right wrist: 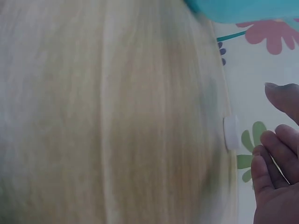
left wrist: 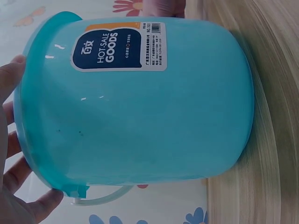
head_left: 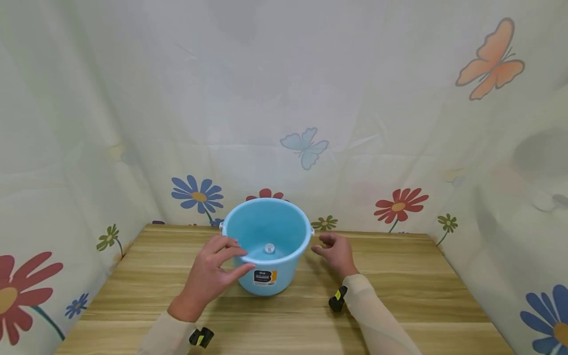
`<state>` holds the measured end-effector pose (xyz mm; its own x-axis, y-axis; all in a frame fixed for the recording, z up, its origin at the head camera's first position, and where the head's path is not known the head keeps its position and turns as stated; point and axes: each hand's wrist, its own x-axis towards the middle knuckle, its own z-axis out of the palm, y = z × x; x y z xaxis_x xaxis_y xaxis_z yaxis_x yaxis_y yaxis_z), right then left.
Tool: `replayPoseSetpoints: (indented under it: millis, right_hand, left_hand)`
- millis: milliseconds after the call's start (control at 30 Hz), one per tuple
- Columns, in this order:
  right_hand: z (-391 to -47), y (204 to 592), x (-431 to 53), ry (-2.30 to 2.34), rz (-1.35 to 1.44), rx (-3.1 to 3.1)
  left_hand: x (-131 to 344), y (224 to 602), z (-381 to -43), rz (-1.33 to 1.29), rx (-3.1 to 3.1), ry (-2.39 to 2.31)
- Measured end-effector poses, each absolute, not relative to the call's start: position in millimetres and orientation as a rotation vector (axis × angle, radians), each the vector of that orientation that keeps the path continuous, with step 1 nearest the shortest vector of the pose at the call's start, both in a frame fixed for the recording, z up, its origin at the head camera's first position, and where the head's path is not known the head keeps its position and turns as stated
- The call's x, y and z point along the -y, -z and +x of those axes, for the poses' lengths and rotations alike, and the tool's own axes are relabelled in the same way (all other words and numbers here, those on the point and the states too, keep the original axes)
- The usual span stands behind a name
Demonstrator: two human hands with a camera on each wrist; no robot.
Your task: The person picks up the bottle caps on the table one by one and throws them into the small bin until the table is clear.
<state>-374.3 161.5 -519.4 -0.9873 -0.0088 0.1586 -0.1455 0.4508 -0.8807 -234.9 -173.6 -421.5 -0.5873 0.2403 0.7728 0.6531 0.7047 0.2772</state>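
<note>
A light blue plastic bucket point(head_left: 286, 268) stands upright on the wooden table, its label point(left wrist: 119, 46) facing the person. My left hand point(head_left: 213, 273) holds its near-left rim, the thumb outside and other fingers over the opening. In the left wrist view, the fingers point(left wrist: 17, 173) spread along the rim. At the bottom of the bucket lies a small round white thing point(head_left: 269, 248), its kind unclear. Just right of the bucket, my right hand point(head_left: 336, 252) hovers apart from it, fingers loosely bent and holding nothing.
A patterned curtain point(head_left: 355, 98) with flowers and butterflies surrounds the wooden table point(head_left: 399, 291) at the back and sides. The bucket's pale handle point(left wrist: 105, 198) hangs behind it. A small white piece point(right wrist: 231, 133) sits at the table's edge in the right wrist view.
</note>
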Motion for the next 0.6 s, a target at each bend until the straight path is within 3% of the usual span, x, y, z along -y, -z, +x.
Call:
replayPoseSetpoints:
  millis: [600]
  right_hand:
    - [-382.8,533.5,-159.8,-1.454,0.130,2.643]
  left_hand:
    - [173.1,420.5,-233.8,-0.675,2.187,0.722]
